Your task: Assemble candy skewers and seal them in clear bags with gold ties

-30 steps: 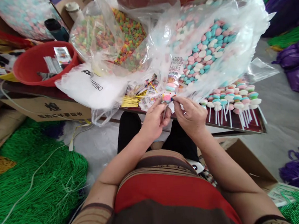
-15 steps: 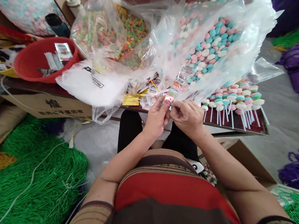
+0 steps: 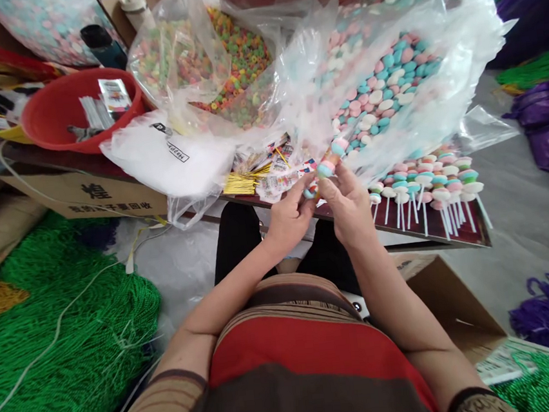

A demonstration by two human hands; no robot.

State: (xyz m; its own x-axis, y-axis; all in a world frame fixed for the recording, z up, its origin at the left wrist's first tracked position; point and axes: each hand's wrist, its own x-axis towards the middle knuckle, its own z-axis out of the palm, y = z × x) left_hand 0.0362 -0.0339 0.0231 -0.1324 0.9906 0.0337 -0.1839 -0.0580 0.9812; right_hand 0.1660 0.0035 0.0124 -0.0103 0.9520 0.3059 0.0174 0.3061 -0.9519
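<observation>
Both of my hands hold one candy skewer [image 3: 326,166], a short stack of pink, white and blue pieces, tilted up to the right over the table's front edge. My left hand [image 3: 291,214] is closed around its lower end, thumb and fingers pinching near the wrapper's bottom. Along the skewer's right side, my right hand [image 3: 350,202] grips it with the thumb in front and fingers behind. Just left of the hands lie printed clear wrappers [image 3: 279,183] and a bunch of gold twist ties [image 3: 240,183]. Finished-looking candy skewers [image 3: 425,182] with white sticks lie to the right.
Behind the hands rest an open bag of pastel candies [image 3: 389,85] and a bag of colourful ring candies [image 3: 241,60]. A red basin [image 3: 52,117] and white plastic bag [image 3: 163,155] stand left. Green strings [image 3: 64,336] cover the floor; an open carton [image 3: 452,305] sits lower right.
My right hand has shifted from pinching at the wrapper's lower end to gripping along the skewer's side. The skewer has turned, so its printed label no longer shows.
</observation>
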